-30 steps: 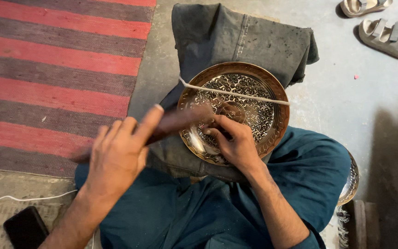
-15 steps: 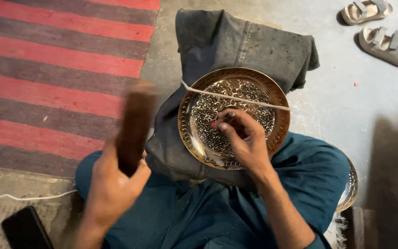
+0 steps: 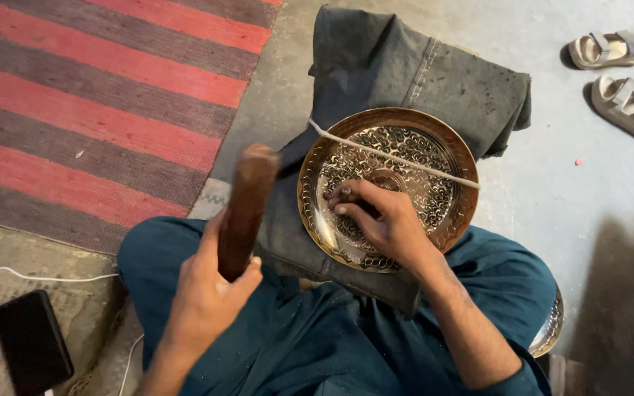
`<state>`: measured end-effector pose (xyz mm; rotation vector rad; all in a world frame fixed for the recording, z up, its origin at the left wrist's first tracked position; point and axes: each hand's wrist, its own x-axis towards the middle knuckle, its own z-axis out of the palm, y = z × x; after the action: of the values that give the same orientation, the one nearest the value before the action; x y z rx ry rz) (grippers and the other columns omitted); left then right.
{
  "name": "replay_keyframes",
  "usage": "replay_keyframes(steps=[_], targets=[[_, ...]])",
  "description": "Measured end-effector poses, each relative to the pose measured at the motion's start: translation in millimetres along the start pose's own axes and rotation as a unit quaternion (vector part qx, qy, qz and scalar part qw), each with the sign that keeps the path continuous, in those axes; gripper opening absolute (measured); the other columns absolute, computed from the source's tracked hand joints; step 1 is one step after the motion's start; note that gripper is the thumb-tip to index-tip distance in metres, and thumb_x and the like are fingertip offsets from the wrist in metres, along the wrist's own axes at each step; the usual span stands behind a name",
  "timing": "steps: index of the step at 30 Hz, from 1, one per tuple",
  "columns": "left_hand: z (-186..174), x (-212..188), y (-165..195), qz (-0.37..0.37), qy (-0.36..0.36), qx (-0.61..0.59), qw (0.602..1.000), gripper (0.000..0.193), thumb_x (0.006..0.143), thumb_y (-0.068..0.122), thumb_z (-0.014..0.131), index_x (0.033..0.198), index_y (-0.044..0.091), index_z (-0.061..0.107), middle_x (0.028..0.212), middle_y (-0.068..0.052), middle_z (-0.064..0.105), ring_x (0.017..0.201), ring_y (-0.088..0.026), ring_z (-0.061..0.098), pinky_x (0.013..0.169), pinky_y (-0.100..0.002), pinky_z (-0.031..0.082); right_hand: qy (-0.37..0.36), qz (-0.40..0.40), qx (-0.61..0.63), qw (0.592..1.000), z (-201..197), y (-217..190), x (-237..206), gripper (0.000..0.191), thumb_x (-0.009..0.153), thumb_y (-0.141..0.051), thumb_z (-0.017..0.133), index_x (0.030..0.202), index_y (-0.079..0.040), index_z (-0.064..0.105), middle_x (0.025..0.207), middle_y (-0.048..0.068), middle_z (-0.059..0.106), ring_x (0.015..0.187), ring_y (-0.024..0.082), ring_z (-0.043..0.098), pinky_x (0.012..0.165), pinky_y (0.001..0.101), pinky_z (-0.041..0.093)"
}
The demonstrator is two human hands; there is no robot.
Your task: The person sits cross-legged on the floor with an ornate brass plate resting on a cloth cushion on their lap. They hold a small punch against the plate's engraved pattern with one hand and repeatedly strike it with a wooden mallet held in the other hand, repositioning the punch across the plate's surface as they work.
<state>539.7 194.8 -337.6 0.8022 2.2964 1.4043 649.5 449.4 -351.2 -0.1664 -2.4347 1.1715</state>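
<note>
— What's in the hands here?

— The left hand (image 3: 207, 308) is clenched around the lower end of a thick brown wooden mallet (image 3: 245, 209), raised and a little blurred. The right hand (image 3: 383, 220) lies on the round brass plate with engraved floral patterning (image 3: 434, 154), its fingers pinched around a small dark punch-like tool (image 3: 346, 192). Only the tool's top shows just beyond the fingertips, so what kind of tool it is I can't quite tell.

— And the plate itself?

— It rests on a folded dark grey cloth (image 3: 420, 73) over the person's lap, under the right palm. A pale cord (image 3: 405, 158) crosses it just past the knuckles.

— What might go wrong?

— My guess: the mallet's face is broad and the tool's top is tiny, right beside the thumb and forefinger. A blow slightly off line could land on those fingers. A glancing hit might skid the tool across the finished pattern and scar it. The plate sits on soft cloth with little pinning it but the hand and the cord, so it could tilt or slide.

— Anything inside the plate?

— Nothing loose that I can see; only the hand, tool and cord are on it. A second shiny metal dish (image 3: 548, 330) peeks out behind the right forearm; its contents are hidden.
</note>
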Motion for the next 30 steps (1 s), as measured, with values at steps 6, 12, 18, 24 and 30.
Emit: replay_keyframes(steps=[6,12,18,24,30], targets=[[-11.0,4.7,5.5,0.013,-0.041,0.053,0.998,0.083,0.075,0.004,0.072,0.15,0.01,0.037,0.129,-0.024,0.065,0.118,-0.042,0.065,0.09,-0.045,0.054,-0.009,-0.014,-0.003,1.0,-1.1,3.3,-1.4,0.03,0.09,-0.006,0.077,0.119,-0.004,0.07,0.102,0.01,0.078,0.089,0.02,0.077,0.076,0.0304,0.059],[-14.1,8.0,6.0,0.087,-0.019,0.142,0.986,0.09,0.071,-0.001,0.071,0.153,0.018,0.038,0.133,-0.02,0.063,0.116,-0.041,0.065,0.092,-0.046,0.054,-0.015,-0.015,0.001,1.0,-2.1,4.5,-2.8,0.029,0.09,-0.008,0.076,0.118,-0.004,0.069,0.099,0.01,0.078,0.084,0.019,0.078,0.073,0.0301,0.06],[-10.6,13.5,5.9,0.154,0.018,0.245,0.957,0.093,0.072,-0.001,0.073,0.155,0.023,0.039,0.113,-0.016,0.067,0.104,-0.038,0.068,0.091,-0.046,0.054,-0.034,0.016,-0.012,0.999,-2.7,6.7,-3.6,0.03,0.088,-0.009,0.079,0.117,-0.005,0.071,0.093,0.011,0.078,0.077,0.019,0.078,0.069,0.0306,0.06],[-4.3,17.6,4.2,0.189,0.028,0.19,0.963,0.092,0.077,0.0,0.074,0.158,0.022,0.036,0.12,-0.016,0.061,0.109,-0.038,0.064,0.091,-0.046,0.054,-0.008,-0.068,-0.015,0.998,-1.6,12.6,-5.7,0.03,0.091,-0.009,0.077,0.12,-0.004,0.069,0.101,0.013,0.078,0.086,0.02,0.078,0.073,0.0315,0.061],[-2.7,19.2,0.7,0.234,0.034,0.303,0.923,0.09,0.076,0.003,0.073,0.157,0.021,0.037,0.097,-0.011,0.06,0.09,-0.031,0.064,0.086,-0.047,0.051,-0.007,-0.042,-0.021,0.999,0.4,19.8,-6.5,0.029,0.088,-0.01,0.078,0.116,-0.004,0.071,0.091,0.012,0.077,0.074,0.017,0.076,0.064,0.0298,0.059]])
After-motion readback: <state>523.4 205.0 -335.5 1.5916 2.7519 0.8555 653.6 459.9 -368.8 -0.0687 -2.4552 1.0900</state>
